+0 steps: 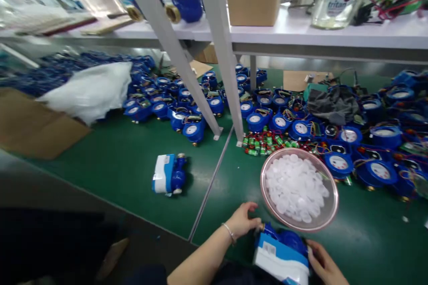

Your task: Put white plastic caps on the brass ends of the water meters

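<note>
A blue water meter (284, 254) with a white-and-blue box-shaped cover lies at the front edge of the green bench, close to my body. My right hand (323, 262) grips its right end, thumb on top and the other fingers partly hidden. At the opposite end, my left hand (241, 220) has its thumb close to the brass fitting, its fingers apart and not wrapped round anything; whether the thumb touches is unclear. Just beyond the meter stands a round pinkish bowl (265, 187) filled with small translucent white plastic caps (296, 187).
Another covered blue meter (178, 176) lies left of the bench seam. Rows of open blue meters (301, 129) and green batteries (257, 142) fill the back. White metal posts (222, 49) rise to a shelf (317, 35) carrying a cardboard box and a clear jug.
</note>
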Demonstrator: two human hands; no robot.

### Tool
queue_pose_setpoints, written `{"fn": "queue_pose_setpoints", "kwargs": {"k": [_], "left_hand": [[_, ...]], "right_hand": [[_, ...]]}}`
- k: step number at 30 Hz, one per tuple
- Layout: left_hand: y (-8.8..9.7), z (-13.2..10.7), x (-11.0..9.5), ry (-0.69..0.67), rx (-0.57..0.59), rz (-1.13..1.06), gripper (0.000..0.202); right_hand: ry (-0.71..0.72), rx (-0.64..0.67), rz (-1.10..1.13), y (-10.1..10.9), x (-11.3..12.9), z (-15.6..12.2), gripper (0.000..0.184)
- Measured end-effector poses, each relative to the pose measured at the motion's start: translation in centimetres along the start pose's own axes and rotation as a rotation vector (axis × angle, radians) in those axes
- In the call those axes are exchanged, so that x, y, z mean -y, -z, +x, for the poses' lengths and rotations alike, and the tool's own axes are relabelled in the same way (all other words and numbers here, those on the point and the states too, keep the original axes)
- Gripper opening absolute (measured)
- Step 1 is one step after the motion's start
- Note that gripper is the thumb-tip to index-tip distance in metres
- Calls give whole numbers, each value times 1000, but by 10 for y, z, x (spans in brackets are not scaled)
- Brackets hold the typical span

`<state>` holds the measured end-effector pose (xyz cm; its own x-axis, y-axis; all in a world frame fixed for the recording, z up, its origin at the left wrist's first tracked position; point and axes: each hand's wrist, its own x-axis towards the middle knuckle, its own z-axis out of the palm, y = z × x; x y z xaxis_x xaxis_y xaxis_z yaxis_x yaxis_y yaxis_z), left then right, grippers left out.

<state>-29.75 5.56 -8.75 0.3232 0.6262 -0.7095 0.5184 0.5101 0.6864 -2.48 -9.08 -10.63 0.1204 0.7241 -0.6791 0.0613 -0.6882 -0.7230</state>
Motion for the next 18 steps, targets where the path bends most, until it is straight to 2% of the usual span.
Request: {"fn": "queue_pose_setpoints", "kwargs": {"k": [3, 5, 7, 9, 12, 14, 16, 18], "left_hand": [[-23, -2, 5, 129, 65, 24, 45], [-28, -1, 6, 110, 111, 7, 41], [-20, 2, 6, -2, 138, -43, 31], [-7, 8, 6, -142, 161, -96, 30], [7, 15, 7, -245, 120, -134, 29], [8, 14, 9, -229, 54, -131, 41], [6, 12, 10, -161, -1, -84, 43], [1, 12, 10, -96, -8, -14, 46]], "right_hand": [[1, 48, -1, 15, -7, -10, 53], [31, 41, -55, 14, 2, -14, 50], [119, 61, -131, 6, 18, -11, 46], [173, 50, -223, -1, 30, 0, 48], [140, 8, -273, -3, 35, 16, 51], [128, 7, -285, -1, 32, 18, 50], [138, 19, -288, 1, 30, 15, 48], [178, -10, -307, 2, 32, 10, 47]]}}
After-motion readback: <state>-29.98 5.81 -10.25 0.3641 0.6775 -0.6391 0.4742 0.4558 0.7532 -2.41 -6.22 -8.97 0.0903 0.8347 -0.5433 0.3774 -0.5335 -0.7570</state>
